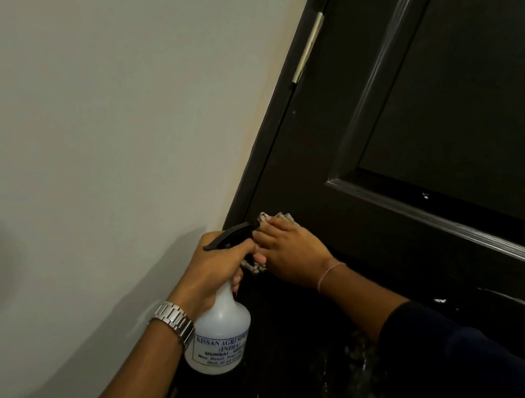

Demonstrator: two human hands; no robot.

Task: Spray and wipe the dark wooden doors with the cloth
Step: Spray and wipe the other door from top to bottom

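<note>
Left hand [213,267] curled around the spray bottle [220,334] neck beside the wall [96,101], right hand [290,252] flat-fingered, pressing the cloth [277,217] against the dark door [353,127].

1. A pale wall [96,101] fills the left side, with a soft shadow low on it.
2. A metal hinge [309,47] sits on the frame edge (light-coloured, upright).
3. A metal-link wristwatch [173,321] and a thin bracelet [328,274] are worn.
</note>
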